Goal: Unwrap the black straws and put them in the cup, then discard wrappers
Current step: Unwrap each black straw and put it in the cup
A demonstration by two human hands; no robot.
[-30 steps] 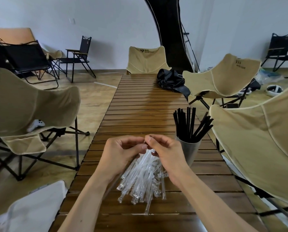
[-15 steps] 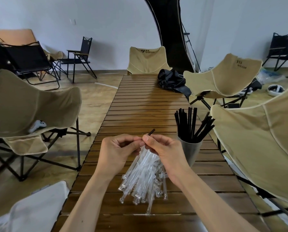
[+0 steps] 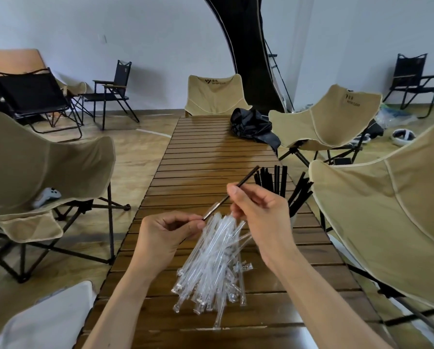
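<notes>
My right hand (image 3: 258,212) pinches a black straw (image 3: 247,178) near its middle, and the straw slants up to the right toward the cup. Its lower end still sits in a clear wrapper (image 3: 212,210), whose tail my left hand (image 3: 168,235) pinches. A pile of clear wrappers (image 3: 214,263) lies on the wooden slat table (image 3: 198,157) below both hands. Behind my right hand stands a cup (image 3: 293,219), mostly hidden, with several black straws (image 3: 280,182) sticking out of it.
Beige folding chairs flank the table on the left (image 3: 34,162), right (image 3: 387,210) and far end (image 3: 214,95). A black bag (image 3: 252,124) lies on the table's far right. A white cloth (image 3: 47,321) shows at the lower left.
My right hand has pulled the black straw up and to the right, drawing most of it out of the wrapper. My left hand moved down and left, holding the wrapper's end.
</notes>
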